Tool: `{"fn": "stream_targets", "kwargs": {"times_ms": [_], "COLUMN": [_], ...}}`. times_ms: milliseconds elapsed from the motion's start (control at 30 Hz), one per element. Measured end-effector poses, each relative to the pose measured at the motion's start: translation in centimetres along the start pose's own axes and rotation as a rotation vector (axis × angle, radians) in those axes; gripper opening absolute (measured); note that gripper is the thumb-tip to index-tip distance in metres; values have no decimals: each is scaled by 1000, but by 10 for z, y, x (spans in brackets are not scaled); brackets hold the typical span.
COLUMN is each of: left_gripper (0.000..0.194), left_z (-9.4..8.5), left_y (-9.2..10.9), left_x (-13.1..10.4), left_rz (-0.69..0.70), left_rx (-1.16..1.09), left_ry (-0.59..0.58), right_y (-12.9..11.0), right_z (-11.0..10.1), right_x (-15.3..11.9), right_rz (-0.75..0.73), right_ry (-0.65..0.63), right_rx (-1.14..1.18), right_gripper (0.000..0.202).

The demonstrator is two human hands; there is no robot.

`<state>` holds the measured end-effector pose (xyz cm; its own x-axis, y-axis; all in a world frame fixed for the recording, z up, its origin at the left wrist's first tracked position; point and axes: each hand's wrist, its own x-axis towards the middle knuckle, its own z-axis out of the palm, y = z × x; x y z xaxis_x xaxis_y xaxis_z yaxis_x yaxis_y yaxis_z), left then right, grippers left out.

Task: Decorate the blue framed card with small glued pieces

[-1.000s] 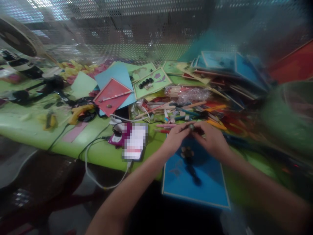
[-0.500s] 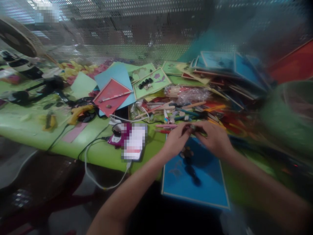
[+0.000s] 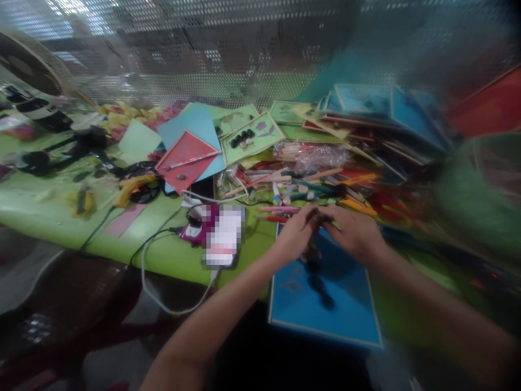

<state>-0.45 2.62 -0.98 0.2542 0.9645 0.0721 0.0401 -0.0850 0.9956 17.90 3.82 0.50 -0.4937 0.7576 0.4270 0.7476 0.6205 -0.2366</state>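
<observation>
Over the far edge of a blue framed board (image 3: pixel 337 320), my left hand (image 3: pixel 296 233) and my right hand (image 3: pixel 353 231) meet with fingertips close together. Both are closed in a pinch around something small and dark, too blurred and covered to name. Below them, a column of dark pebbles (image 3: pixel 321 290) runs down the board, with lighter pebbles (image 3: pixel 311 254) at its top, partly behind my left hand. A faint grey drawing (image 3: pixel 290 283) shows on the board's left side.
Pencils (image 3: pixel 280 209), pens and loose pebbles lie beyond the hands. Left are a phone (image 3: pixel 223 239) on a cable and a yellow glue gun (image 3: pixel 132 190). Behind stand stacked blue boards (image 3: pixel 362 100) and a green pebble picture (image 3: pixel 256 138). A green rounded object (image 3: pixel 480 190) is at right.
Both hands have shifted slightly, their fingertips coming closer together and now covering more of the small thing between them. The board and the table items stay where they were.
</observation>
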Motion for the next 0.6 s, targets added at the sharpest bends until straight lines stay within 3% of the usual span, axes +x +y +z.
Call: {"fn": "stream_targets", "kwargs": {"times_ms": [200, 400, 600], "left_gripper": [14, 24, 26], "left_z": [2, -1, -1], "left_y": [-5, 4, 3], "left_x": [2, 4, 6], "left_rz": [29, -38, -32], "left_rx": [-28, -79, -190], "left_ry": [11, 0, -52], "right_y": [-7, -4, -4], "right_z": [-4, -8, -5], "right_x": [-1, 5, 3], "right_rz": [27, 108, 89], "right_ry": [8, 8, 1], "right_rx": [43, 92, 58], "right_gripper": [29, 27, 25]}}
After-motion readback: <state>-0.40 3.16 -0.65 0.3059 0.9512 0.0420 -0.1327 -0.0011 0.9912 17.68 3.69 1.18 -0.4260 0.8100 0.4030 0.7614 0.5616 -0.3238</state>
